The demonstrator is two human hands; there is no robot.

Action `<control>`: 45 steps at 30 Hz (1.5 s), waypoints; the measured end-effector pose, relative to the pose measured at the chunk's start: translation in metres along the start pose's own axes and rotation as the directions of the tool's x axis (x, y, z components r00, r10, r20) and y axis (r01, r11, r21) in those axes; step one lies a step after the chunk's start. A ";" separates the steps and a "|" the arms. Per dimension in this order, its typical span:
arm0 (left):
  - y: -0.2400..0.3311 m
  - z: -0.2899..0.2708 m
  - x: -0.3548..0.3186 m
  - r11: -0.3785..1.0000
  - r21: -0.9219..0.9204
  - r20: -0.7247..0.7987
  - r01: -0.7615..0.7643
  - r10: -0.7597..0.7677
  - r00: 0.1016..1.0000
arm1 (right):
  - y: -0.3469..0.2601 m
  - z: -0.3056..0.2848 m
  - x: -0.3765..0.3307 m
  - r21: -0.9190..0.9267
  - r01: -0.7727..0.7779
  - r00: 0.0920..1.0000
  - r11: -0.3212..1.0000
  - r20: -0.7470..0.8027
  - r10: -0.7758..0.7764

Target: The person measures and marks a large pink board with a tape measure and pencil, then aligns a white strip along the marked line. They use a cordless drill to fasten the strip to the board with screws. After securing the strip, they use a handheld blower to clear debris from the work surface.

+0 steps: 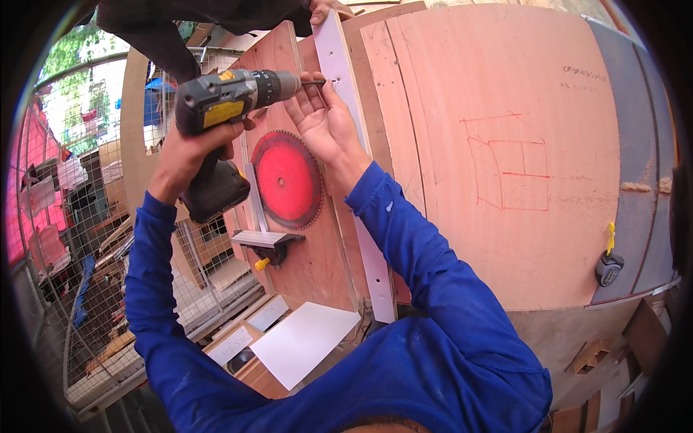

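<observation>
My left hand (193, 155) is wrapped round the grip of a black and yellow cordless drill (224, 101), held sideways with its chuck toward the right. A thin dark bit (312, 83) sticks out of the chuck. My right hand (328, 123), palm up, has its fingertips and thumb closed on that bit. Just beyond the fingertips stands a long white-faced board (348, 86) on edge, with small holes in its face. At its far end another person's hand (330, 9) rests on the top.
A red circular saw blade (287, 180) lies below the drill, near a metal fence piece with a yellow knob (262, 264). A plywood sheet (462, 267) with red pencil lines spreads to the right, with a tape measure (610, 268) there. White panels (303, 343) sit near me; wire mesh (94, 216) stands left.
</observation>
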State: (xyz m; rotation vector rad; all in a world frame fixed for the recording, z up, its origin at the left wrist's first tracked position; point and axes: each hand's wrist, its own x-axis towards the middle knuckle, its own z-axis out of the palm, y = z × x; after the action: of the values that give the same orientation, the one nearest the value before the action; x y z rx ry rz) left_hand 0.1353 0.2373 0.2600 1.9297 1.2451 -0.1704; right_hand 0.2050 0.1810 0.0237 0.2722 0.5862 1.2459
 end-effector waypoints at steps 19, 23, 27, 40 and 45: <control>0.034 -0.026 0.050 0.973 0.231 0.131 -0.031 0.001 0.991 | -0.006 -0.003 0.003 0.009 -0.103 0.993 0.995 -0.060 0.104; 0.036 -0.019 0.047 0.965 0.259 0.105 -0.041 0.014 0.994 | -0.011 -0.003 0.000 0.009 -0.121 0.990 0.993 -0.069 0.121; 0.038 -0.011 0.041 0.949 0.311 0.116 -0.042 0.006 0.993 | -0.010 -0.005 0.002 0.040 -0.143 0.985 0.989 -0.092 0.146; 0.008 -0.037 0.062 0.880 0.409 0.170 -0.241 0.186 0.968 | 0.028 0.134 -0.007 -0.193 0.683 0.003 -0.705 0.965 -0.261; -0.014 -0.052 0.078 0.862 0.504 0.050 -0.041 0.019 0.999 | 0.029 0.141 0.011 -0.524 0.743 0.499 -0.416 0.848 -0.176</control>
State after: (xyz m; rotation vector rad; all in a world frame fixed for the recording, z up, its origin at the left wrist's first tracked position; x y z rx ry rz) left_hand 0.1475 0.3310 0.2471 2.3742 1.2218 -0.5706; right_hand 0.2625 0.2167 0.1516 -1.0437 -0.7866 0.2213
